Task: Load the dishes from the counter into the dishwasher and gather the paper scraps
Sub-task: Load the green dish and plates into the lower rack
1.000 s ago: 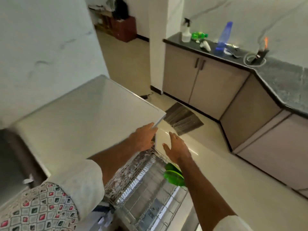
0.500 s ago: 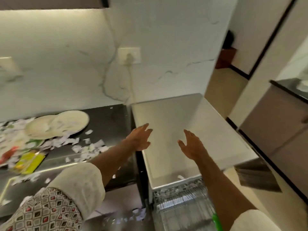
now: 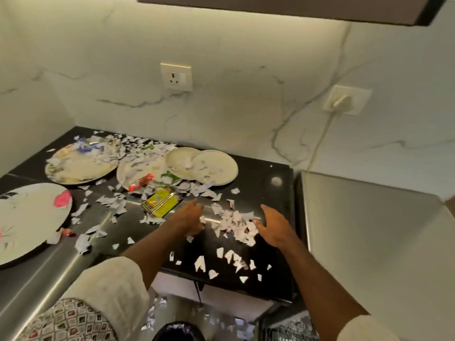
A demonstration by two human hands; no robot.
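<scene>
Left hand (image 3: 187, 217), right hand (image 3: 273, 228) flank scraps (image 3: 236, 222); yellow packet (image 3: 160, 203) print unreadable.

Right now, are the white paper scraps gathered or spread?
Spread: white paper scraps lie scattered over the black counter and round plates.

White paper scraps (image 3: 236, 223) and plates (image 3: 214, 167) across counter (image 3: 268, 175)

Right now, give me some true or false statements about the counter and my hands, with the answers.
1. The left hand and right hand are open on either side of a pile of paper scraps. True.
2. No plates are in view. False: several plates lie on the counter.
3. A yellow packet lies near the left hand. True.
4. Both wall sockets are empty. False: the right socket holds a plug.
</scene>
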